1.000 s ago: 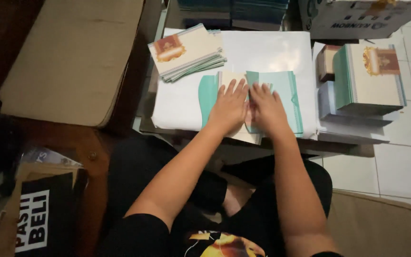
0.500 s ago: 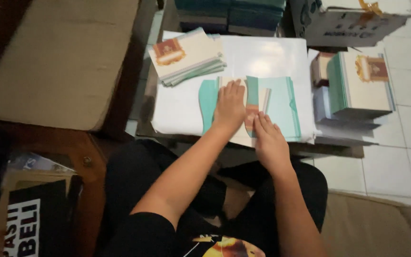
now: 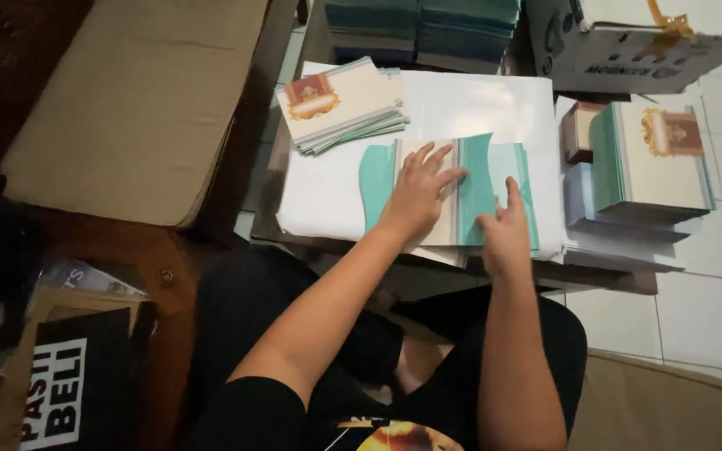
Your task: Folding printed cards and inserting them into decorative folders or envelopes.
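A cream card with teal wavy flaps point(image 3: 461, 192) lies on a white sheet point(image 3: 327, 192) on a low table. My left hand point(image 3: 418, 188) presses flat on the card's cream middle panel, fingers spread. My right hand point(image 3: 505, 227) rests at the card's lower right, lifting the teal right flap with the thumb and fingers. Folded cards lie in a stack point(image 3: 340, 104) at the sheet's far left corner.
A tall stack of cards point(image 3: 649, 159) stands at the right on more paper piles. Teal stacks point(image 3: 419, 29) and a grey box point(image 3: 637, 42) sit beyond the table. A beige cushion point(image 3: 135, 100) lies at left; a black bag point(image 3: 68, 392) at lower left.
Both hands lay flat on the closed card a second ago. The right hand then drew back toward the near edge, and the teal right flap has come up and over toward the middle.
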